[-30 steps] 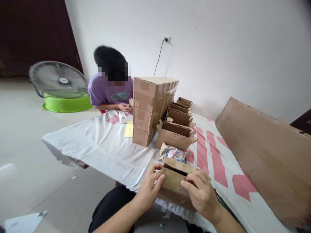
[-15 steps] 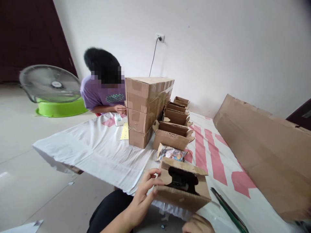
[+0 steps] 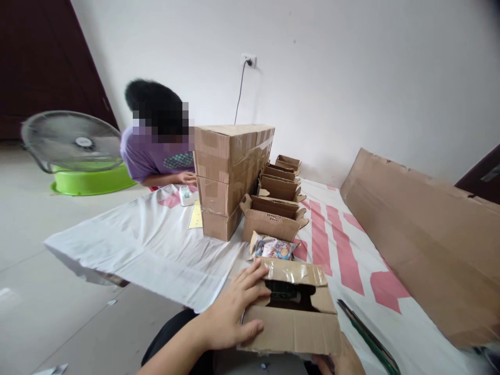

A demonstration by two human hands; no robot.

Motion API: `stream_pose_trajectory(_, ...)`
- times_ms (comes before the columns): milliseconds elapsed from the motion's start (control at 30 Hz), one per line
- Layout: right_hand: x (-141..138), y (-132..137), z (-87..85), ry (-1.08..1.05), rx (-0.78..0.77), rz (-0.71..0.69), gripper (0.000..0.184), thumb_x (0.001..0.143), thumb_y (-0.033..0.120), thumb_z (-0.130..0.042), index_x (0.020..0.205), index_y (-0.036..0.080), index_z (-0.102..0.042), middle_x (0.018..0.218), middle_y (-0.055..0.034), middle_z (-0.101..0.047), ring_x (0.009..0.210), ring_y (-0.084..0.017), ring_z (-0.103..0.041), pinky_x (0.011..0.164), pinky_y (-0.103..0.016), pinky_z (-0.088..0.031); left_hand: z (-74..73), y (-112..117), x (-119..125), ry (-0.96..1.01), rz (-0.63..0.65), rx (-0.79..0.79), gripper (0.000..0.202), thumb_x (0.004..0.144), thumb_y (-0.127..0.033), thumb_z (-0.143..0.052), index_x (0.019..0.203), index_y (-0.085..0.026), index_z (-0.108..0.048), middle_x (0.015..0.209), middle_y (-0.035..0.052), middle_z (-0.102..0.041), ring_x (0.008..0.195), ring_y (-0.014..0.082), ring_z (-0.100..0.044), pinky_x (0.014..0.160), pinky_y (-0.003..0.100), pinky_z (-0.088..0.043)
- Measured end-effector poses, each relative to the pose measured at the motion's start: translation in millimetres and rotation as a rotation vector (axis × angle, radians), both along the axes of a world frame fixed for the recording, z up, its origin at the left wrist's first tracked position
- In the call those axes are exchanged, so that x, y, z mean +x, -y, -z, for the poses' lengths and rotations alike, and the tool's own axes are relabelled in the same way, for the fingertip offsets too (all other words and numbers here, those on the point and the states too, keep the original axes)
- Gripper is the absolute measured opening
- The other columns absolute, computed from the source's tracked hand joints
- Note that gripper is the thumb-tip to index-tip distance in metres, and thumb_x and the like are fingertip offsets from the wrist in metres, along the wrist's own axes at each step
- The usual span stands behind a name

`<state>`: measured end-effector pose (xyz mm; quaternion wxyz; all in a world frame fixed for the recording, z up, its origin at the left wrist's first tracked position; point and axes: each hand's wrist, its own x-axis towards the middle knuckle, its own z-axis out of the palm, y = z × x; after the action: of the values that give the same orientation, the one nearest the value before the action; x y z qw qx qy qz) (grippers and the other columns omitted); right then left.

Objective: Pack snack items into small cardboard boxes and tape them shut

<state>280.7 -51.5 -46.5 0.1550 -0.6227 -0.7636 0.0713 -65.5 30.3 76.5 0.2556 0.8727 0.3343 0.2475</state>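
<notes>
A small cardboard box (image 3: 291,330) stands at the table's front edge with its top partly unclosed. Through the gap shows a dark green object (image 3: 282,291) that I cannot make out. My left hand (image 3: 232,310) lies across the box's left side, fingers stretched over the top flaps and thumb apart on the front flap. At the front right corner, my right hand (image 3: 349,357) grips the box low down, its fingers partly hidden beneath the cardboard. Just behind the box lies a printed plastic packet (image 3: 275,248).
Several opened cardboard boxes (image 3: 271,224) line up behind the packet, beside a tall stack of taped cartons (image 3: 214,179). A long green-handled tool (image 3: 369,336) lies at right, near a big cardboard sheet (image 3: 422,234). Across the table sits a person (image 3: 140,151); a fan (image 3: 74,140) stands left.
The front flap has folded over the box top, narrowing the opening. My left hand has spread farther over the box, and my right hand has risen from below onto its front right corner.
</notes>
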Motion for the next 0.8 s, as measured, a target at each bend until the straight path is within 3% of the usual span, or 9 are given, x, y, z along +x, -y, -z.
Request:
stream_pose_trajectory(67, 1.2, -1.9, -6.1, -0.074, -0.025, 0.021, 0.030, 0.077, 0.028, -0.061, 0.104, 0.022, -0.072, 0.101, -0.0119, -0.071, 0.095, -0.028, -0.068, 0.080, -0.035, -0.056, 3.0, -0.2, -0.3, -0.047, 0.012, -0.011, 0.053, 0.078, -0.033, -0.067, 0.129, -0.025, -0.053, 0.156, 0.0097, -0.031, 0.148, 0.0362, -0.012, 0.116, 0.057, -0.022)
stream_pose_trajectory(233, 17.0, -13.2, -25.9, -0.226, -0.003, -0.025, 0.023, 0.081, 0.033, -0.054, 0.090, 0.024, -0.073, 0.094, -0.0096, -0.072, 0.092, -0.026, -0.068, 0.081, -0.036, -0.056, 10.8, 1.1, 0.3, -0.043, -0.012, -0.035, 0.051, 0.076, -0.029, -0.066, 0.126, -0.023, -0.055, 0.156, 0.0095, -0.031, 0.148, 0.0347, -0.010, 0.116, 0.055, -0.024)
stream_pose_trajectory(400, 27.8, -37.4, -72.8, -0.364, 0.267, 0.232, 0.030, 0.086, 0.046, -0.053, 0.096, 0.022, -0.068, 0.095, -0.0089, -0.072, 0.084, -0.022, -0.068, 0.075, -0.034, -0.057, 8.8, 1.7, 3.4, 0.013, -0.015, -0.070, 0.042, 0.073, -0.023, -0.066, 0.115, -0.022, -0.060, 0.156, 0.0094, -0.033, 0.148, 0.0357, -0.010, 0.116, 0.056, -0.024)
stream_pose_trajectory(467, 15.6, -48.6, -98.7, -0.419, 0.319, 0.275, 0.031, 0.087, 0.047, -0.054, 0.099, 0.021, -0.066, 0.095, -0.0079, -0.071, 0.081, -0.021, -0.067, 0.073, -0.032, -0.057, 7.5, 2.4, 4.5, 0.018, -0.021, -0.085, 0.039, 0.071, -0.020, -0.066, 0.111, -0.022, -0.061, 0.155, 0.0096, -0.033, 0.148, 0.0357, -0.010, 0.116, 0.056, -0.024)
stream_pose_trajectory(500, 5.3, -54.3, -111.0, -0.442, 0.305, 0.233, 0.030, 0.087, 0.046, -0.054, 0.099, 0.021, -0.065, 0.095, -0.0074, -0.071, 0.083, -0.020, -0.067, 0.074, -0.031, -0.057, 7.1, 2.8, 4.9, 0.017, -0.024, -0.090, 0.039, 0.071, -0.019, -0.065, 0.109, -0.021, -0.061, 0.155, 0.0097, -0.033, 0.148, 0.0356, -0.009, 0.116, 0.056, -0.024)
stream_pose_trajectory(600, -34.9, -71.8, -138.4, -0.432, 0.181, -0.027, 0.022, 0.090, 0.036, -0.052, 0.101, 0.022, -0.064, 0.101, -0.0069, -0.069, 0.089, -0.020, -0.066, 0.080, -0.032, -0.055, 5.7, 3.8, 5.5, 0.010, -0.035, -0.096, 0.038, 0.070, -0.018, -0.065, 0.107, -0.021, -0.061, 0.156, 0.0096, -0.032, 0.149, 0.0350, -0.008, 0.116, 0.056, -0.023)
stream_pose_trajectory(700, -72.1, -86.4, -146.6, -0.328, 0.100, -0.165, 0.017, 0.087, 0.023, -0.054, 0.101, 0.023, -0.064, 0.105, -0.0067, -0.067, 0.097, -0.022, -0.063, 0.083, -0.036, -0.053, 4.1, 4.2, 5.6, -0.002, -0.043, -0.102, 0.036, 0.070, -0.018, -0.064, 0.105, -0.020, -0.061, 0.156, 0.0099, -0.031, 0.149, 0.0350, -0.007, 0.116, 0.056, -0.023)
stream_pose_trajectory(800, -92.9, -93.9, -141.9, -0.180, 0.104, -0.123, 0.018, 0.077, 0.014, -0.065, 0.094, 0.021, -0.063, 0.098, -0.0055, -0.066, 0.096, -0.025, -0.059, 0.085, -0.042, -0.049, 3.3, 3.9, 6.3, -0.020, -0.049, -0.110, 0.034, 0.068, -0.016, -0.064, 0.102, -0.020, -0.060, 0.157, 0.0103, -0.031, 0.149, 0.0348, -0.006, 0.117, 0.055, -0.023)
